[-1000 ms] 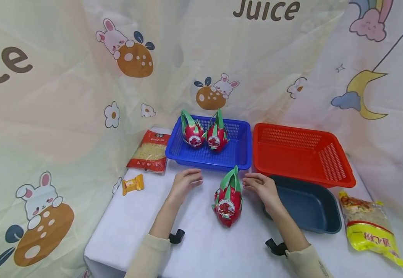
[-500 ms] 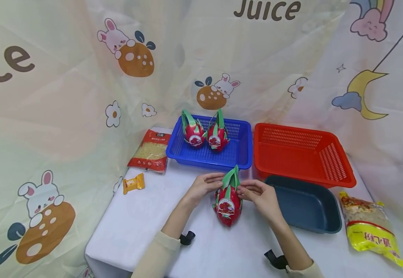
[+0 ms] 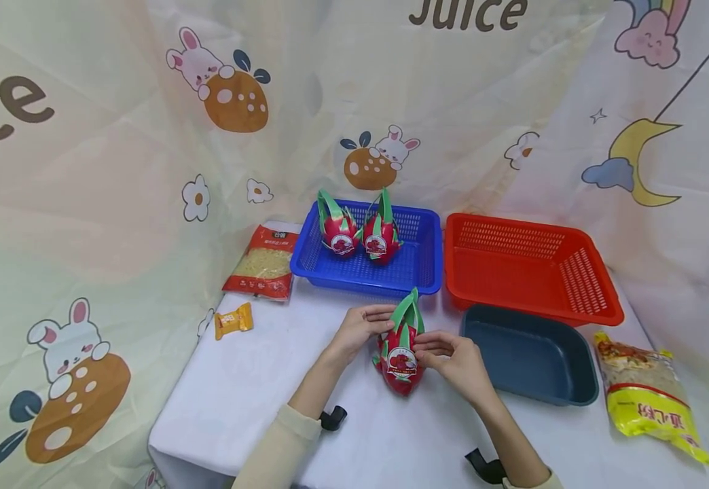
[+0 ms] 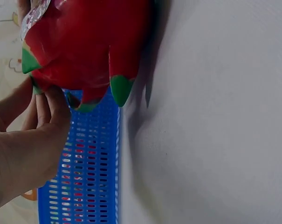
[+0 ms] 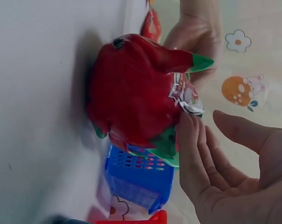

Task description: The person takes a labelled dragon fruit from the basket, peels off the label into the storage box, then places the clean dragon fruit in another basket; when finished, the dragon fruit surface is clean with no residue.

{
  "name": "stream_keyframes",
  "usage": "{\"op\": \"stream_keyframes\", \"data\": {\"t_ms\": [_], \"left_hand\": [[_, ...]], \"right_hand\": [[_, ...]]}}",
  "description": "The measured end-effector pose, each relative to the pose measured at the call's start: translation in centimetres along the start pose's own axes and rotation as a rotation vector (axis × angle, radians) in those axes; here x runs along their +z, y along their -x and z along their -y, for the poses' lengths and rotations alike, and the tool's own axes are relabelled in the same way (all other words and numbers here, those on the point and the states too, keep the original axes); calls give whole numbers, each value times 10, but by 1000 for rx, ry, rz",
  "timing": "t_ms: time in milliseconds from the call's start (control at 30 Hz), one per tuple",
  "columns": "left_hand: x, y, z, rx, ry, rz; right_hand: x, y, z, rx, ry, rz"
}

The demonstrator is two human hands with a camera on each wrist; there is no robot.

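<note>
A red dragon fruit (image 3: 400, 380) with green leaf tips and a round label lies on the white table, leafy end toward the back. My left hand (image 3: 357, 331) pinches its leafy end from the left; thumb and fingers meet a green-tipped scale in the left wrist view. From the other side, my right hand (image 3: 455, 360) touches the fruit with nearly straight fingertips at the edge of the label (image 5: 189, 100). Its thumb stands apart from the fruit in the right wrist view. Two more dragon fruits (image 3: 340, 234) sit in the blue basket (image 3: 360, 284) behind.
Right of the blue basket stands a red basket (image 3: 513, 258), with a dark blue-grey tray (image 3: 532, 353) in front. A yellow noodle-like bag (image 3: 654, 394) lies far right. At the left are a red-and-clear food bag (image 3: 263, 265) and a small orange packet (image 3: 233, 321).
Both hands have come inward from either side onto the dragon fruit. Over the last half second the right fingers slid lower, to the label's edge, while the fruit stayed in place.
</note>
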State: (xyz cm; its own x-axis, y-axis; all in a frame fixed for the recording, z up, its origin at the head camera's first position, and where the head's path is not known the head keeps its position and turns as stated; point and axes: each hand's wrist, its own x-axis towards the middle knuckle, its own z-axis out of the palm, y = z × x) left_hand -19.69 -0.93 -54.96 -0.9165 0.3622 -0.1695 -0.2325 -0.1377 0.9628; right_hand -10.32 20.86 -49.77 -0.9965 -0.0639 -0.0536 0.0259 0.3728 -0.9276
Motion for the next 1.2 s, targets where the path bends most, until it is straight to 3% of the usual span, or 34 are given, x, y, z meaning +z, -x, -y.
{"op": "stream_keyframes", "data": {"t_ms": [367, 867, 1200], "left_hand": [[7, 1, -1, 0, 11, -28], [9, 3, -3, -46, 76, -93], [8, 4, -4, -35, 67, -98]], "right_hand": [[4, 1, -7, 14, 109, -36], [0, -4, -25, 131, -222, 21], [-4, -10, -31, 175, -253, 39]]}}
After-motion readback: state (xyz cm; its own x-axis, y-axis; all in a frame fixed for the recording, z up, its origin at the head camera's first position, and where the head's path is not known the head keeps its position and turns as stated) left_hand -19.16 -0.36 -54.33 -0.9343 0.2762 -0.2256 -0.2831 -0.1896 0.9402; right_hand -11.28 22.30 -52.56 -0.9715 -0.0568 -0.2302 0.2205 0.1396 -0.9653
